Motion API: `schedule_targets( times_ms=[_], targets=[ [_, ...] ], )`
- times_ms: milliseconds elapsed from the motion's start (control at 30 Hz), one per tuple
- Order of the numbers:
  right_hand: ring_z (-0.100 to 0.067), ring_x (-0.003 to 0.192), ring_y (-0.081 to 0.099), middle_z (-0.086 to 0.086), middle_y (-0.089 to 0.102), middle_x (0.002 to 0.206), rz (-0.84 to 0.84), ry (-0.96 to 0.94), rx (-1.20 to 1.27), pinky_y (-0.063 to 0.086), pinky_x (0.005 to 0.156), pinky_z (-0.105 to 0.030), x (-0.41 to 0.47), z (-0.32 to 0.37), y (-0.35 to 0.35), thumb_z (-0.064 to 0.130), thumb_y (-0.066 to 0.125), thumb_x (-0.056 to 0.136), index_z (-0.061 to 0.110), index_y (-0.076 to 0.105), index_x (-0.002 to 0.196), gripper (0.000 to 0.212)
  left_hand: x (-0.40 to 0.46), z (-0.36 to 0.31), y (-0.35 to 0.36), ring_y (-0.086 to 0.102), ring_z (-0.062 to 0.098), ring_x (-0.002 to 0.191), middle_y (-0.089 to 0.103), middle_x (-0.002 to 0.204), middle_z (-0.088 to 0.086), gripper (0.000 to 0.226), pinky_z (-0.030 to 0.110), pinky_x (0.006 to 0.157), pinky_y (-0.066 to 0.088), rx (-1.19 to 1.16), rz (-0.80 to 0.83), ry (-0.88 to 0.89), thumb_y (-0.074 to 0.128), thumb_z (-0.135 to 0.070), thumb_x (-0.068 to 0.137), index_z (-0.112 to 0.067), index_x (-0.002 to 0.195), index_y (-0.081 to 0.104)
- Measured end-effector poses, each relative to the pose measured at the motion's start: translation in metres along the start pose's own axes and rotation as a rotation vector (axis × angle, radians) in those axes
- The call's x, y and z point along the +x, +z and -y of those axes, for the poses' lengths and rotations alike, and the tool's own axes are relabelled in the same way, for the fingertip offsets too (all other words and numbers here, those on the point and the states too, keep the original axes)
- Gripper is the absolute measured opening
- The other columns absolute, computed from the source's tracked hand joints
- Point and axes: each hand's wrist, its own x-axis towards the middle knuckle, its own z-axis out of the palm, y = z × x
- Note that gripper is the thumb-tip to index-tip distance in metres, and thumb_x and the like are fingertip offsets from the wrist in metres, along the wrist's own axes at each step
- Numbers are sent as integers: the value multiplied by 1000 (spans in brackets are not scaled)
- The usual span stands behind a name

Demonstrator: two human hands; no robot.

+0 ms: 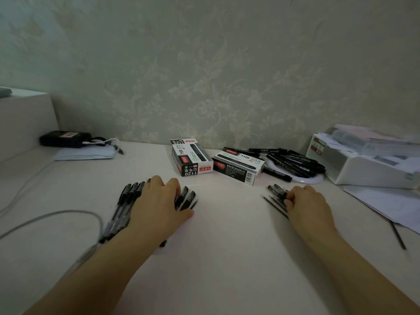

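The left grip (159, 201) was laid flat over a row of black pens (127, 201) on the white table (227, 235), its fingers bent down onto them rather than wrapped around them. The middle of the row was hidden beneath it, and pen ends were left showing on both sides. Well apart to the right, the right grip (306, 205) was curled onto a small bunch of pens (276, 192), whose tips were pointed away to the left. Beyond the two grips, nearer the wall, two marker boxes (191, 159) were set side by side. Just to their right a heap of black markers (295, 163) was piled on a round white dish (311, 179). A white desk tray (363, 164) with loose sheets (386, 201) in front of it was found at the far right, and a single thin refill (397, 237) lay at the sheets' edge. A grey cable (56, 214) was looped just beside the row of pens, and a black device (64, 138) was placed in the far left corner.
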Motion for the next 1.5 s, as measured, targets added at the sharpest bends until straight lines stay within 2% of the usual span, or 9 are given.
schedule_targets(
  times_ms=[500,633,700,767,967,1067,1200,1333,1500],
  targets=[
    [-27,99,51,-11,57,110,-54,-17,-85,40,78,-37,-2,10,0,24,48,102,9,56,108,19,-8,-14,2,45,17,104,41,109,-2,38,29,86,47,15,-2,66,63,-50,84,-26,112,51],
    [-21,76,50,-4,60,91,-160,-118,120,34,67,-35,-7,24,-9,21,46,102,15,46,99,7,-7,-14,-2,45,15,100,41,104,-4,36,28,82,47,15,0,46,65,-49,83,-26,106,52],
    [-15,62,51,2,57,76,-136,-191,256,34,53,-30,-12,34,-11,22,45,103,17,44,106,6,-8,-13,-3,45,16,100,41,104,-3,38,29,81,47,25,20,15,66,-50,82,-25,106,50],
    [-10,57,51,7,54,71,-86,-230,366,33,49,-27,-17,43,-10,25,42,103,23,41,109,6,-8,-12,-5,46,19,101,42,108,0,42,31,83,48,48,45,-27,65,-52,82,-23,107,49],
    [-6,58,47,11,50,70,-29,-407,419,33,51,-29,-28,54,-5,24,42,103,24,42,109,7,-12,-20,0,48,21,109,44,119,3,42,34,90,48,107,21,-13,59,-45,89,-20,121,48],
    [-8,60,47,10,48,69,-8,-428,420,43,56,-38,-29,57,-2,23,44,103,23,44,111,9,-18,-31,9,41,23,118,40,125,5,37,30,93,44,156,0,53,53,-36,95,-20,128,45],
    [-10,57,50,6,53,68,-7,-445,483,46,57,-41,-32,59,3,24,45,102,28,44,109,8,-27,-44,19,36,25,120,35,126,6,32,33,90,41,303,-8,82,47,-26,98,-21,129,43],
    [-11,56,51,4,55,66,-13,-443,537,46,54,-38,-32,60,8,25,47,101,34,44,105,10,-27,-51,20,34,28,123,32,134,8,51,40,94,35,348,-5,88,48,-19,95,-24,141,28],
    [-7,65,55,7,56,70,-17,-461,557,47,53,-32,-33,60,8,25,50,100,34,45,104,12,-24,-57,21,29,29,131,26,147,6,45,44,101,31,352,40,196,51,-10,90,-20,133,44]
  ],
)
